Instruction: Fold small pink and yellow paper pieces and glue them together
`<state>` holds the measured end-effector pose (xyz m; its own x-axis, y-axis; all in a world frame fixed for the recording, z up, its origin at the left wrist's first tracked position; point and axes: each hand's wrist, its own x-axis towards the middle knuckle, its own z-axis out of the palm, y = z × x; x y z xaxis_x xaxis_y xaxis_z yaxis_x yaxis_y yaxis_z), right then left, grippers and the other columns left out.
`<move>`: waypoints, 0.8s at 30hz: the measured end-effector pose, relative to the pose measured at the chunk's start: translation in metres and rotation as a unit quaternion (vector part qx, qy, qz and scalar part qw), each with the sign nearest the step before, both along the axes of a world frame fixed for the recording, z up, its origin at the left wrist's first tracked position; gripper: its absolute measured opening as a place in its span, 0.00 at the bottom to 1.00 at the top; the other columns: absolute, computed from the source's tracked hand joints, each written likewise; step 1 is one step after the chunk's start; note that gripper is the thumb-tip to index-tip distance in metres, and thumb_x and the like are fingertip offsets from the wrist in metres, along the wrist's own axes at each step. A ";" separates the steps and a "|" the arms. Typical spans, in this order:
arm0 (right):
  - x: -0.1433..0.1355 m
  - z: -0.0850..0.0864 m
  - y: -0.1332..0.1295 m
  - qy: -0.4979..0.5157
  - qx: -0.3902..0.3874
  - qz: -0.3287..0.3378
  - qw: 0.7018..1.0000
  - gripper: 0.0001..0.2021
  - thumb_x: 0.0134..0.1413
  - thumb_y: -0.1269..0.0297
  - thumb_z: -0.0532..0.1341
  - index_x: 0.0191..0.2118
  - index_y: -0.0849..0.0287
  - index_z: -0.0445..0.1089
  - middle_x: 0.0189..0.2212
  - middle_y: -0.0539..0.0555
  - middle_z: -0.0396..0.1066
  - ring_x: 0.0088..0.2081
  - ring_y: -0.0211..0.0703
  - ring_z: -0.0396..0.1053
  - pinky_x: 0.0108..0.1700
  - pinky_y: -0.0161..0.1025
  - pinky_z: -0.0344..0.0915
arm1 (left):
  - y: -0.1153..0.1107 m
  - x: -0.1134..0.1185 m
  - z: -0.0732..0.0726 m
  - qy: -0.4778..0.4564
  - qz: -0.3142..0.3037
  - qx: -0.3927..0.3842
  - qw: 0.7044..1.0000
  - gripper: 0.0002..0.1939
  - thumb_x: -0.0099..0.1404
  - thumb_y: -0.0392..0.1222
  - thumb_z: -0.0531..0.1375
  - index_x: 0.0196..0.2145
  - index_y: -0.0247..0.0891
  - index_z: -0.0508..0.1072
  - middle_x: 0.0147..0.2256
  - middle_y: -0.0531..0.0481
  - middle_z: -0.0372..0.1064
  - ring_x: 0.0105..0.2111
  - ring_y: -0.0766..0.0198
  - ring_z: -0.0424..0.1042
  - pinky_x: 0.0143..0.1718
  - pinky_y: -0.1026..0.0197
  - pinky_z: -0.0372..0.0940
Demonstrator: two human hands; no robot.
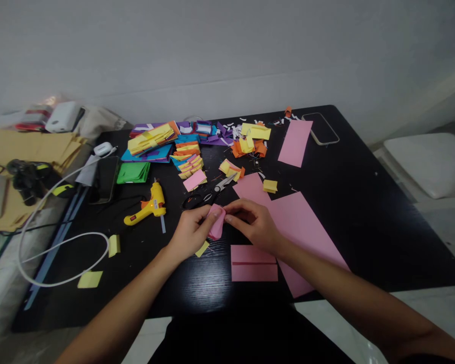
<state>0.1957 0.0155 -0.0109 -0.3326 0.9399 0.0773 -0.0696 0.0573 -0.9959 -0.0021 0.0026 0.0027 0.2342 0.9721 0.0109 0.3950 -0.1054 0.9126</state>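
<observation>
My left hand (191, 230) grips a small folded pink paper (217, 222), its thumb lying over the front. On the paper's right edge, my right hand (254, 225) pinches with thumb and forefinger. Just beyond the hands lie black-handled scissors (218, 188), blades pointing away to the right. A pink rectangle with a crease across it (254, 273) rests below my right hand. Larger pink sheets (303, 232) lie partly under my right forearm. A yellow paper scrap (202, 248) sits under my left hand.
A yellow glue gun (149, 206) lies left of my hands. Behind are folded coloured strips (189, 159), a green paper stack (133, 173) and orange scraps (250, 147). Two phones (105, 179) (320, 129) lie on the black table (367, 212). A white cable (60, 283) loops at left.
</observation>
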 end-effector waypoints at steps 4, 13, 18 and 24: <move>0.000 0.001 0.001 0.000 -0.001 -0.005 1.000 0.08 0.58 0.61 0.69 0.42 0.56 0.79 0.40 0.54 0.78 0.42 0.44 0.77 0.46 0.41 0.76 | 0.001 0.000 0.003 0.011 -0.023 0.006 1.000 0.24 0.75 0.54 0.54 0.26 0.36 0.68 0.22 0.57 0.56 0.23 0.70 0.55 0.24 0.66 0.53; -0.001 0.000 -0.002 -0.032 0.052 -0.025 0.998 0.07 0.57 0.64 0.69 0.42 0.55 0.77 0.37 0.53 0.76 0.38 0.41 0.76 0.41 0.38 0.75 | -0.001 0.001 0.006 0.036 -0.044 0.038 0.998 0.21 0.77 0.50 0.52 0.31 0.36 0.74 0.26 0.53 0.67 0.27 0.67 0.66 0.29 0.65 0.61; 0.000 0.003 -0.001 -0.045 0.080 -0.052 0.994 0.03 0.59 0.66 0.66 0.39 0.56 0.77 0.36 0.54 0.76 0.38 0.42 0.76 0.41 0.39 0.75 | -0.001 -0.002 0.002 0.035 -0.035 0.104 0.993 0.10 0.72 0.43 0.61 0.47 0.38 0.78 0.39 0.46 0.77 0.38 0.62 0.76 0.41 0.61 0.69; 0.001 0.001 -0.002 0.004 0.014 -0.021 1.000 0.08 0.58 0.63 0.68 0.44 0.56 0.76 0.39 0.54 0.77 0.41 0.43 0.77 0.44 0.40 0.75 | -0.003 0.000 -0.007 -0.054 0.016 0.075 0.996 0.11 0.68 0.42 0.66 0.46 0.39 0.73 0.37 0.50 0.77 0.35 0.65 0.78 0.40 0.62 0.73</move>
